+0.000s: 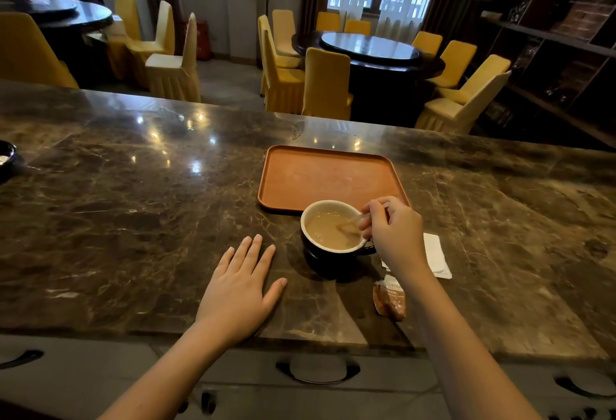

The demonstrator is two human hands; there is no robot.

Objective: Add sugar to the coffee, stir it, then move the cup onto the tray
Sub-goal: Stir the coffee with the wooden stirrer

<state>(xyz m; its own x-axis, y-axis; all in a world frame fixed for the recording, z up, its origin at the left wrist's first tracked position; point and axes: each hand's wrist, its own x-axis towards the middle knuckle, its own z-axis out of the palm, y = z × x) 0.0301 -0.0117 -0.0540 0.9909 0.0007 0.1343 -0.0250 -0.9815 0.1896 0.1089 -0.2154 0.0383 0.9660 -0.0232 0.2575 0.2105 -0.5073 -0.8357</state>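
A: Cup status?
B: Dark cup (335, 246) with white inside, sitting on the marble surface (133, 219), just in front of the near edge of the orange tray (328, 176). Not on the tray. Filled with pale, milky coffee (328, 229).

A: Right hand?
B: Right hand (395, 231) over the cup's right rim, fingertips (366, 211) pinched on a thin, pale stirrer (355, 221). Lower end of the stirrer dipped in the coffee, tilted toward the hand. Blurred, so cannot tell its material.

A: Left?
B: Left hand (241, 286) flat on the surface, palm down, fingers spread, holding nothing. Left of the cup, not touching it.

A: Tray contents?
B: Nothing on it. Lying flat, well in from the far edge of the surface.

A: Sugar?
B: Small brown packet (389, 299) lying near the right forearm, front-right of the cup. Looks crumpled; print too small to read. White paper napkin (435, 256) beside it, partly hidden behind the right wrist.

A: Anything else nearby?
B: Dark dish (6, 159) at the far left edge, cut off by the frame. Round tables and yellow-covered chairs (326, 84) beyond the surface.
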